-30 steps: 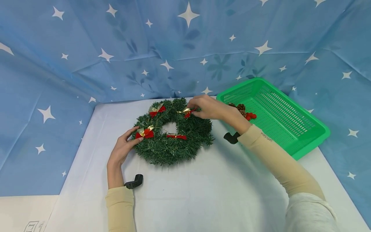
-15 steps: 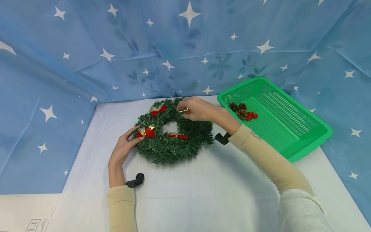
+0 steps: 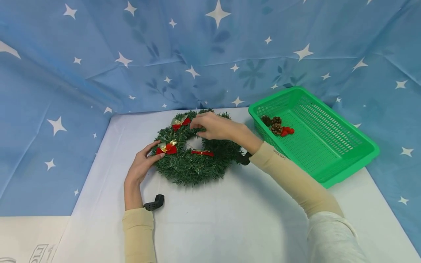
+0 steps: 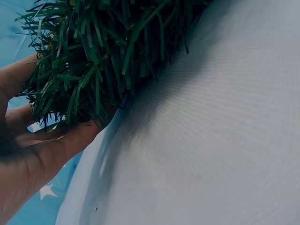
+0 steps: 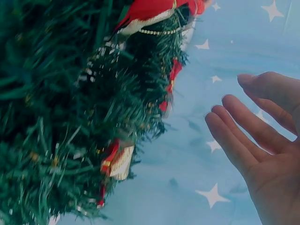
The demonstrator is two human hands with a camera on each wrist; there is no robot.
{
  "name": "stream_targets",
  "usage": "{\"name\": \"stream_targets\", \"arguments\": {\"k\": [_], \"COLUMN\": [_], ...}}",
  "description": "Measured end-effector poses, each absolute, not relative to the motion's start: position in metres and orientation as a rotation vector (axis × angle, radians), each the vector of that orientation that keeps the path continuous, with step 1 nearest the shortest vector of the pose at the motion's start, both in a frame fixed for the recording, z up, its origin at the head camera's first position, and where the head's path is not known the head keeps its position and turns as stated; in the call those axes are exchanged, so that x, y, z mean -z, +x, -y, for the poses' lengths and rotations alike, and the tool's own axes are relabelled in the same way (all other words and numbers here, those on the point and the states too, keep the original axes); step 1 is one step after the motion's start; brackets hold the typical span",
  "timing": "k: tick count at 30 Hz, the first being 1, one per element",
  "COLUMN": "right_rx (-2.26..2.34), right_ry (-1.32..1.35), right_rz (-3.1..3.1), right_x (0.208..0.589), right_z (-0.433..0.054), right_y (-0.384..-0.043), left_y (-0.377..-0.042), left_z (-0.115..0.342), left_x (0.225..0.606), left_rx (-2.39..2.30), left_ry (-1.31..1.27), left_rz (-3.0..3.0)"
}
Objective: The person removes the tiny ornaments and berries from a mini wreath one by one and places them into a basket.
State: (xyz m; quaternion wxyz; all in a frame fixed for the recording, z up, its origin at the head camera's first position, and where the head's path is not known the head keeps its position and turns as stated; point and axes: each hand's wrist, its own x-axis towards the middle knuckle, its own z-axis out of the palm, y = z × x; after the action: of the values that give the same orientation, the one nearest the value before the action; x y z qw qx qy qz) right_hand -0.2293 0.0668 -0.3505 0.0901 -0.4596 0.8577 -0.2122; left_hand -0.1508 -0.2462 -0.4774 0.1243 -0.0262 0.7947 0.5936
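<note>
A green Christmas wreath [image 3: 187, 170] lies on the white table. My left hand [image 3: 139, 166] grips its left edge, thumb beside a red and gold bow [image 3: 166, 148]; the left wrist view shows the fingers around the greenery. Another bow [image 3: 181, 124] sits at the upper left, and a third red bow [image 3: 202, 152] at the lower inner rim. Above the wreath's upper inner rim hovers my right hand [image 3: 213, 126], covering part of it. In the right wrist view its fingers [image 5: 229, 140] are spread, holding nothing, apart from the wreath and a small red-gold bow [image 5: 117, 161].
At the right stands a green plastic basket [image 3: 345, 173]. Several pine cones [image 3: 275, 128] and red berries [image 3: 287, 131] lie in its left corner. A blue star-patterned cloth [image 3: 148, 47] hangs behind and beside the table [image 3: 210, 226].
My right hand has moved left across the wreath, and the bow it was pinching is no longer visible in its fingers. The left hand has stayed on the wreath's left edge.
</note>
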Motion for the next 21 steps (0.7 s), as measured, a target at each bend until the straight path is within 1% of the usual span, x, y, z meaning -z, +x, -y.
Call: {"name": "stream_targets", "arguments": {"k": [21], "right_rx": [0.598], "right_ry": [-1.432], "right_rz": [-2.45], "right_x": [0.369], "right_z": [-0.019], "right_y": [-0.226], "left_y": [-0.152], "left_z": [0.245], "left_x": [0.475], "left_rx": [-1.72], "left_ry": [-0.1], "left_rz": [-2.321]}}
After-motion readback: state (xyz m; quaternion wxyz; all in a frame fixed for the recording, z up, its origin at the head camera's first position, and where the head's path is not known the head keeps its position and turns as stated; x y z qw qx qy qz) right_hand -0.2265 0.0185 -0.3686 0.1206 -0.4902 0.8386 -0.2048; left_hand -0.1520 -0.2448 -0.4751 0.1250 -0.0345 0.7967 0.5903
